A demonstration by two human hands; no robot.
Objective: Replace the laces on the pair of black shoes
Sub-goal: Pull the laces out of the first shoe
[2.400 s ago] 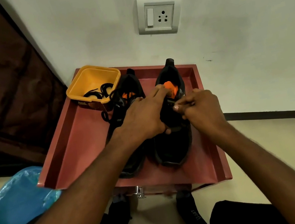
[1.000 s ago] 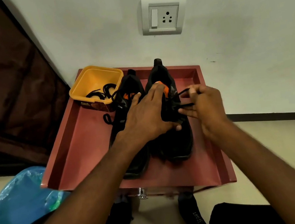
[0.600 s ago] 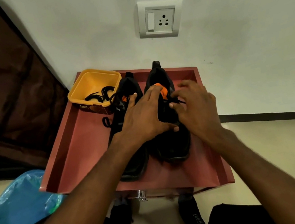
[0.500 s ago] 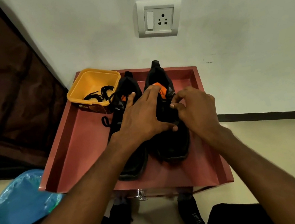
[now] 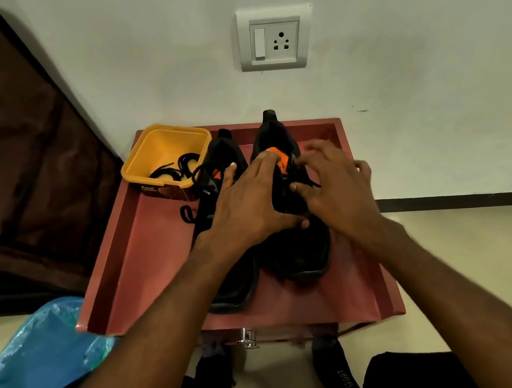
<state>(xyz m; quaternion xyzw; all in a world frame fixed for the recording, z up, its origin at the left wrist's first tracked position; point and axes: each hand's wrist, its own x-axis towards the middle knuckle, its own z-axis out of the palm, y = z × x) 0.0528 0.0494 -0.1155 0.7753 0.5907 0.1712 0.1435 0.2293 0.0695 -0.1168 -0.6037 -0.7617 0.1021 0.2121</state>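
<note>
Two black shoes stand side by side, toes toward me, on a red tray (image 5: 114, 248). My left hand (image 5: 249, 205) lies flat over the right shoe (image 5: 304, 250), its fingers straight up to the orange tongue (image 5: 278, 156) and its thumb across the vamp. My right hand (image 5: 338, 187) hovers at that shoe's right side with fingers spread and blurred. Its thumb sits beside a black lace strand (image 5: 312, 181), with no clear pinch. The left shoe (image 5: 234, 275) is partly hidden under my left wrist, and a loop of its lace (image 5: 186, 214) trails on the tray.
A yellow tub (image 5: 165, 148) holding black laces (image 5: 176, 170) stands at the tray's back left corner. The white wall with a socket (image 5: 274, 38) is right behind the tray. A blue-lined bin (image 5: 38, 359) sits at the lower left, dark cloth (image 5: 3, 151) beyond it.
My right hand, which was pinching the lace half a second ago, has spread its fingers and shifted slightly right. My left hand has stayed on the right shoe.
</note>
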